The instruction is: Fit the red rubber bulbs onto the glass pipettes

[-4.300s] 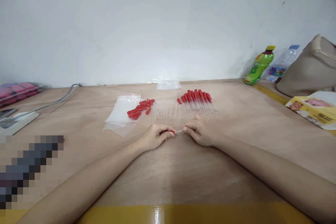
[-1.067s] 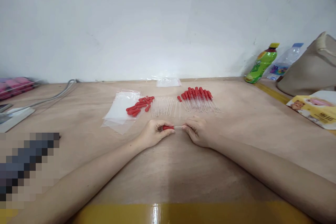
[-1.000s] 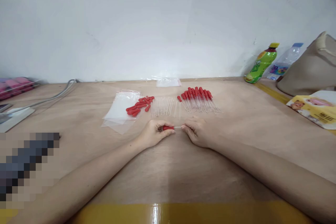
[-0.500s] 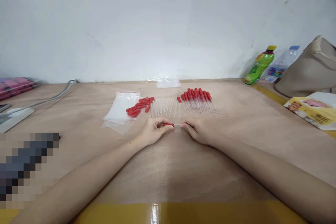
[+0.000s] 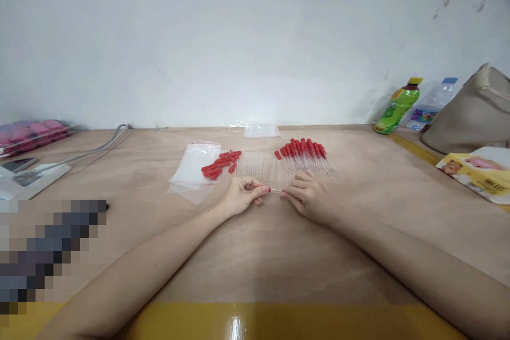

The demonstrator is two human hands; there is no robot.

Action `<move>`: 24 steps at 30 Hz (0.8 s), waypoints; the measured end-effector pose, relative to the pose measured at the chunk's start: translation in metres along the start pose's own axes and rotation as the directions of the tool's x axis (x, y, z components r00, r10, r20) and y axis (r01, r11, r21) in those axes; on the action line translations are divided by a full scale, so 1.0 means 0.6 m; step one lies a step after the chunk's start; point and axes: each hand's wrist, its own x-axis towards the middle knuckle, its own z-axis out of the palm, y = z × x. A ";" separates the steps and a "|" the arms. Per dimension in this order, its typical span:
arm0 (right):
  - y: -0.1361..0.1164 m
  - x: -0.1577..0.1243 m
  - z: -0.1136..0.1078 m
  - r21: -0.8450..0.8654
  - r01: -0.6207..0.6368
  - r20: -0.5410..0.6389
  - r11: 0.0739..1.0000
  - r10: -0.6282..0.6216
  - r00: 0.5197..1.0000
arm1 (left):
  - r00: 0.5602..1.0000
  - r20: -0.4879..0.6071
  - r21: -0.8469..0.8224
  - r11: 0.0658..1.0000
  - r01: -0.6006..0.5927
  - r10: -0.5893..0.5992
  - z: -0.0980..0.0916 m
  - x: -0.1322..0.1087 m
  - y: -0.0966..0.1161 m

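Both my hands meet at the middle of the wooden table (image 5: 263, 255). My left hand (image 5: 241, 196) is closed around a red rubber bulb; only its tip shows past my fingers. My right hand (image 5: 308, 197) pinches the clear glass tube (image 5: 275, 190) that runs into that bulb. Just beyond my hands lie a pile of loose red bulbs (image 5: 221, 163), a row of bare clear tubes (image 5: 257, 164), and a bunch of droppers with red bulbs fitted (image 5: 305, 154).
Clear plastic bags (image 5: 193, 170) lie left of the bulbs, another bag (image 5: 261, 130) by the wall. A green bottle (image 5: 398, 105), a water bottle (image 5: 432, 102), a beige bag (image 5: 470, 114) and a tissue pack (image 5: 476, 172) stand right. A cable (image 5: 98, 149) and pink items (image 5: 27, 133) are left.
The red bulb showed between my left fingers a second ago; now my fingers cover most of it. The view has shifted slightly; my hands stay together at the same spot.
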 end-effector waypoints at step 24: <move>0.136 0.042 0.027 0.043 -0.883 0.053 0.467 0.881 0.469 | 0.969 0.191 0.185 0.964 -0.193 0.158 -0.008 -0.002 -0.016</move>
